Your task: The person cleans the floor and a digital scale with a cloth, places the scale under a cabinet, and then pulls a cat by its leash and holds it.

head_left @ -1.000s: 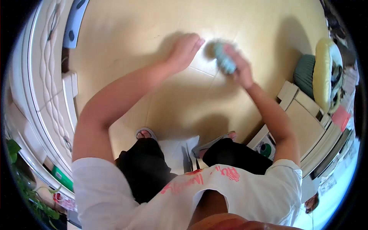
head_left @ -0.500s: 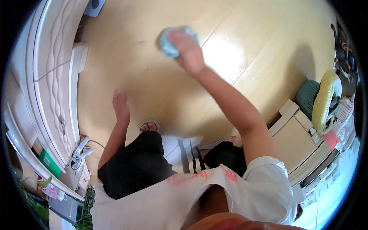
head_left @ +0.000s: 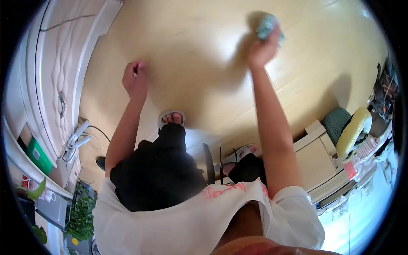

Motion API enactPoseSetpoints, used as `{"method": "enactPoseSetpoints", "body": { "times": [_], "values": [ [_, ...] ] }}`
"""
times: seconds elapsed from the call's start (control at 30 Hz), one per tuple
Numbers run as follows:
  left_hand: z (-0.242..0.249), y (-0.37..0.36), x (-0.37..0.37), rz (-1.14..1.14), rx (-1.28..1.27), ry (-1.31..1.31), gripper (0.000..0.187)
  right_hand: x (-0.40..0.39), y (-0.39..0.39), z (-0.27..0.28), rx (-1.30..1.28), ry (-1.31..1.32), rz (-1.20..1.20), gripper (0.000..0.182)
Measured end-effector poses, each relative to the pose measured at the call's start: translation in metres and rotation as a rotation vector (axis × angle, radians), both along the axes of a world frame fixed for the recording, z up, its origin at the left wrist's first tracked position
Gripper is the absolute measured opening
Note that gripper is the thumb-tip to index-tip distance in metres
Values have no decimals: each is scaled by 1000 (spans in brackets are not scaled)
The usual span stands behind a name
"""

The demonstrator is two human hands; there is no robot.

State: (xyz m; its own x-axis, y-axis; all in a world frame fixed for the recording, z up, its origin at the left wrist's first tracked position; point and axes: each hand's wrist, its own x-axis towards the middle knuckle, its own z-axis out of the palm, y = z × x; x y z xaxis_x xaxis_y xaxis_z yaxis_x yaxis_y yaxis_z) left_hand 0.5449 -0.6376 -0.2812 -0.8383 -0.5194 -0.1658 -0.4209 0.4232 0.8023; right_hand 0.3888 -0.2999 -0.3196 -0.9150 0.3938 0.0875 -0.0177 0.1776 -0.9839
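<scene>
A crumpled blue-green cloth (head_left: 267, 26) is gripped in my right hand (head_left: 264, 52), out at the upper right over the pale floor. The hand and cloth appear lifted, with a shadow falling on the floor to their left. On the other side, my left hand (head_left: 135, 80) hangs over the floor near the white cabinet. Its fingers curl in toward the thumb and blur a little at the tips. Whether anything small sits in them cannot be made out.
A white cabinet (head_left: 59, 72) with wavy trim runs along the left. White plugs and cables (head_left: 76, 138) lie beside its base. My sandaled foot (head_left: 172, 119) stands below. At right are a beige cabinet (head_left: 316, 159), a yellow cushion (head_left: 353, 131) and a dark green one (head_left: 335, 121).
My right hand has swung to the right and farther out, carrying the cloth. My left hand has moved farther out, its fingers now curled. The view has shifted with my body.
</scene>
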Motion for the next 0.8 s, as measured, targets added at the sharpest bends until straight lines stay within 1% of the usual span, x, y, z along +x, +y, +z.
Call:
{"method": "enactPoseSetpoints", "body": {
  "times": [0.03,0.07,0.1,0.13,0.17,0.2,0.23,0.3,0.33,0.37,0.47,0.5,0.57,0.63,0.7,0.77,0.8],
  "values": [
    [-4,-6,2,16,-119,46,11,12,-31,6,589,30,115,47],
    [-6,-14,5,31,-243,96,10,24,-65,11,598,62,245,53],
    [-9,-23,12,110,-339,79,9,36,-98,15,598,91,378,61],
    [-17,-33,22,197,-437,70,9,57,-121,2,681,94,486,65],
    [-22,-44,34,280,-533,60,9,71,-140,14,609,109,589,70],
    [-27,-58,50,295,-601,-14,13,79,-149,21,614,107,636,70],
    [-31,-71,66,349,-615,-82,13,85,-154,25,621,107,683,71],
    [-39,-90,93,462,-636,-215,15,76,-142,36,471,56,718,64],
    [-47,-96,101,457,-671,-189,18,67,-131,39,396,24,735,62],
    [-52,-100,101,426,-692,-195,17,52,-117,35,368,145,638,60],
    [-52,-101,112,354,-729,-222,16,-18,-78,27,384,222,403,49],
    [-51,-100,110,339,-723,-202,15,-37,-80,44,426,-52,354,48],
    [-47,-102,109,316,-706,-177,14,-56,-91,29,661,266,405,48],
    [-44,-101,104,293,-674,-168,12,-31,-123,9,557,212,432,48],
    [-52,-103,107,312,-685,-128,15,16,-147,1,640,307,699,50],
    [-53,-103,106,358,-691,-84,16,57,-165,17,733,240,886,59],
    [-51,-102,103,385,-689,-59,16,60,-166,25,700,192,908,59]
  ]
}}
